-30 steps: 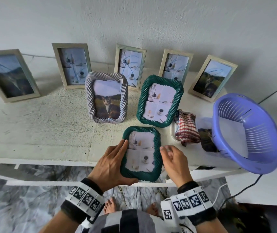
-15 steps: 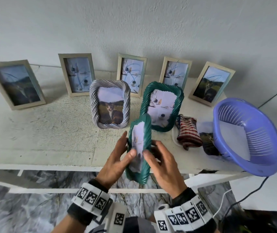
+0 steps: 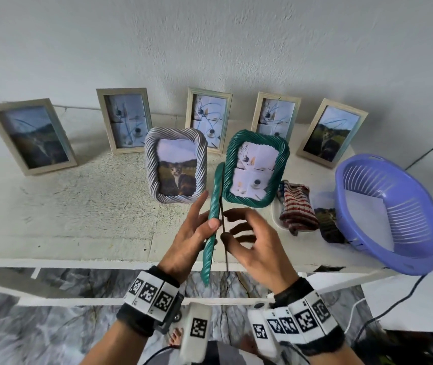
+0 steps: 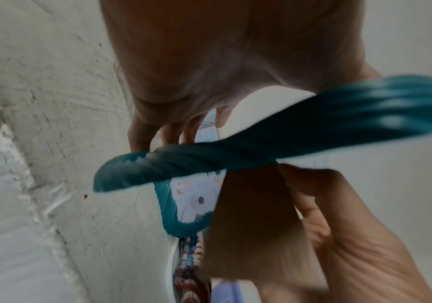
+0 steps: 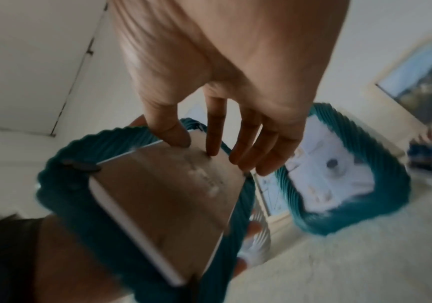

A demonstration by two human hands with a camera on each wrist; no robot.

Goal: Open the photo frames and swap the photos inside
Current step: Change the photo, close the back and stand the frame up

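Observation:
A green twisted-rim photo frame (image 3: 211, 233) is held edge-on above the table's front edge. My left hand (image 3: 206, 210) grips it, thumb on the near rim and fingers on the glass side. My right hand (image 3: 236, 227) is on its back; in the right wrist view the thumb and fingertips (image 5: 212, 151) touch the brown back board (image 5: 163, 194). A dark clip (image 5: 80, 167) sits at the board's edge. A second green frame (image 3: 256, 167) and a grey twisted frame with a cat photo (image 3: 175, 164) stand behind.
Several pale wooden frames (image 3: 124, 119) lean against the wall at the back of the white table (image 3: 78, 219). A striped cloth (image 3: 297, 206), a loose photo (image 3: 327, 217) and a purple plastic basket (image 3: 391, 214) lie at the right.
The green frame lay face up at the table's front edge; both hands raised it and turned it edge-on, so its back now faces my right hand.

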